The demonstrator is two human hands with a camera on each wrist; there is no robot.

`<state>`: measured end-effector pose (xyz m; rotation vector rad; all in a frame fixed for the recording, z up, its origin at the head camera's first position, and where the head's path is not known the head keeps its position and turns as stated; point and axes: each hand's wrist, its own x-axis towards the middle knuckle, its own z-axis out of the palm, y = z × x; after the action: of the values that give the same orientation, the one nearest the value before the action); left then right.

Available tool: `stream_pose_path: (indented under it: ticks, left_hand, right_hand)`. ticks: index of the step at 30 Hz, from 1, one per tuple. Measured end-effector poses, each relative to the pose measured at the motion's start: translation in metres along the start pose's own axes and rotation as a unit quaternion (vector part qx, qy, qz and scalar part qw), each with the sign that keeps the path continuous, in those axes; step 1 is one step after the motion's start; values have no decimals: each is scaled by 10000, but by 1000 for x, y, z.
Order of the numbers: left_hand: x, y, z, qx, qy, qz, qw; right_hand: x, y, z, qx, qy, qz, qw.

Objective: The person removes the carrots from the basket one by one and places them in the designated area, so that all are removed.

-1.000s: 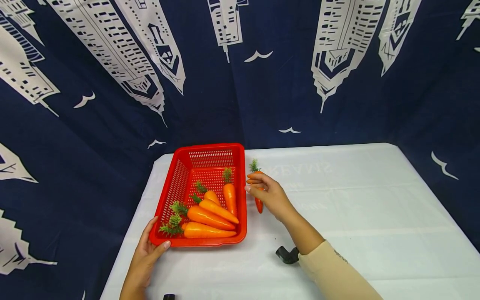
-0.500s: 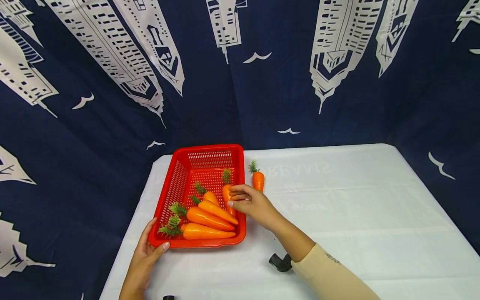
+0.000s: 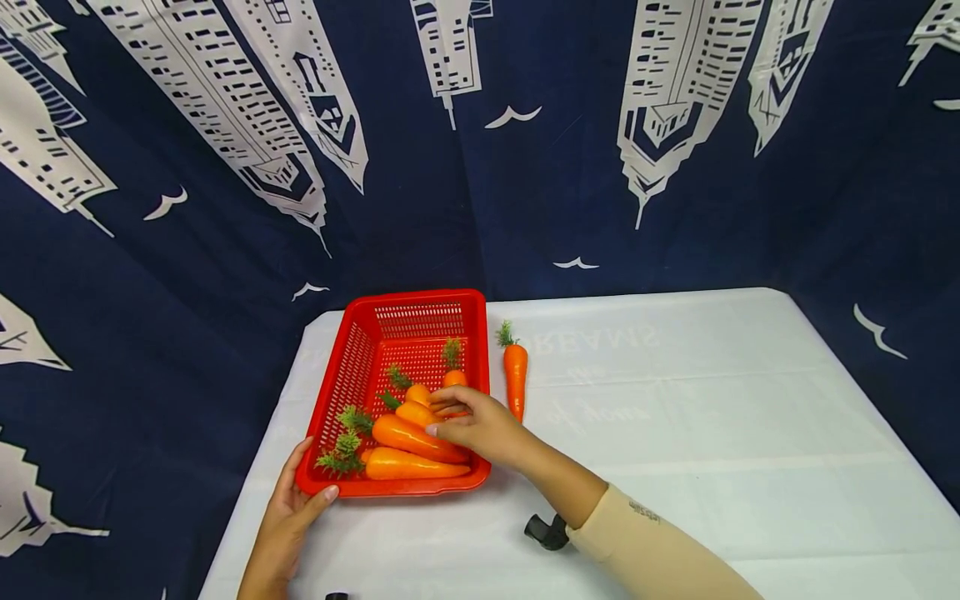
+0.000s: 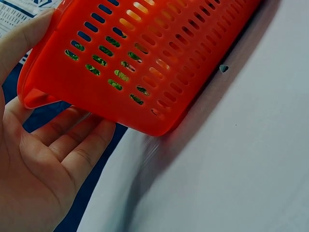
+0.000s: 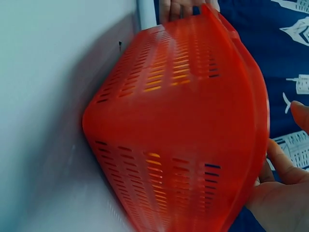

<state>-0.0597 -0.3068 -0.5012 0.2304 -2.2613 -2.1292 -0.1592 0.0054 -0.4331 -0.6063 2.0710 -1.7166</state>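
A red plastic basket (image 3: 420, 302) sits on the white table with several orange carrots (image 3: 416, 462) inside. My left hand (image 3: 288, 508) grips its near left corner, thumb over the rim and fingers beneath, as the left wrist view confirms. Over the basket's right side reaches my right hand (image 3: 480, 429), its fingers above the carrots and partly hiding some. In the right wrist view the thumb and finger (image 5: 280, 157) stand apart beyond the basket wall; whether they touch a carrot is hidden. One more carrot (image 3: 515, 371) lies outside on the table, right of the basket.
A black bent pipe-like piece (image 3: 547, 532) lies near the right forearm. Another small black object (image 3: 337, 596) shows at the bottom edge. The white table (image 3: 712, 433) stretches to the right, with a dark blue printed cloth (image 3: 525, 192) hanging behind it.
My right hand has moved left, from beside the carrot on the table to above the carrots in the basket. The loose carrot stays where it was. My left hand keeps its grip.
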Motion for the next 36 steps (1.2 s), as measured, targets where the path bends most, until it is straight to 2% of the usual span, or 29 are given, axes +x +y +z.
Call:
stream_pose_path:
  ticks: [9, 15, 23, 36]
  left_hand:
    - [-1, 1, 1, -4, 61, -77, 10000]
    - [0, 1, 1, -46, 44, -41, 10000]
    - [0, -1, 1, -63, 45, -11, 10000]
    - [0, -1, 2, -65, 64, -41, 10000]
  right_hand:
    - [10, 3, 11, -771, -83, -240, 9967]
    - [18, 3, 16, -1120, -262, -192, 9932]
    - [27, 4, 21, -1230, -456, -86, 9913]
    - [32, 2, 28, -1972, -519, 117, 9789]
